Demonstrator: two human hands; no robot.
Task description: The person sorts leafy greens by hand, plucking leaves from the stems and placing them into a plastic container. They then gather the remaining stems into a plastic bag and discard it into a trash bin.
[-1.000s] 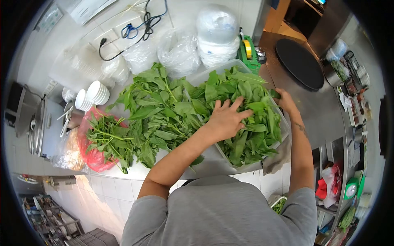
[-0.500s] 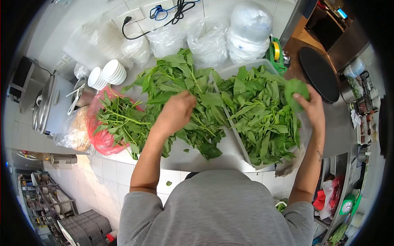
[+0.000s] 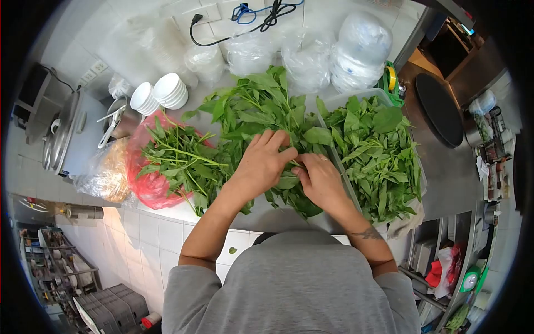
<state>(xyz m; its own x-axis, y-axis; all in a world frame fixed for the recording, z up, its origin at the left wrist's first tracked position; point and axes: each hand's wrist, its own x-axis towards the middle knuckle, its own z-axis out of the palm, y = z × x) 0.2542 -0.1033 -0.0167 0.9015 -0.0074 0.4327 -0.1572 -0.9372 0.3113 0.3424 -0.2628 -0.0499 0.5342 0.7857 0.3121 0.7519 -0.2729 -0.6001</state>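
Observation:
Leafy green stems (image 3: 253, 111) lie in a heap on the metal counter. Over the front of that heap, my left hand (image 3: 261, 162) is closed with its fingertips on a leafy green stem. My right hand (image 3: 322, 182) meets it from the right, thumb and fingers pinched on the same greens; the exact grip is partly hidden. Beside my right hand stands a clear plastic tub (image 3: 346, 186) filled with picked leaves (image 3: 378, 167). One broad leaf (image 3: 387, 119) rests on top there. To the left, thin stems (image 3: 183, 153) spill over a red plastic bag (image 3: 147, 186).
White cups (image 3: 169, 92) and plastic-wrapped containers (image 3: 361, 53) line the back. A clear bag (image 3: 114, 172) and a pot (image 3: 125, 119) sit at left. A round black tray (image 3: 439, 110) lies at right. Cables (image 3: 270, 21) hang on the wall.
My right hand has moved left from above the tub to beside my left hand. The broad leaf it held now rests on the tub's leaves. The view has shifted slightly.

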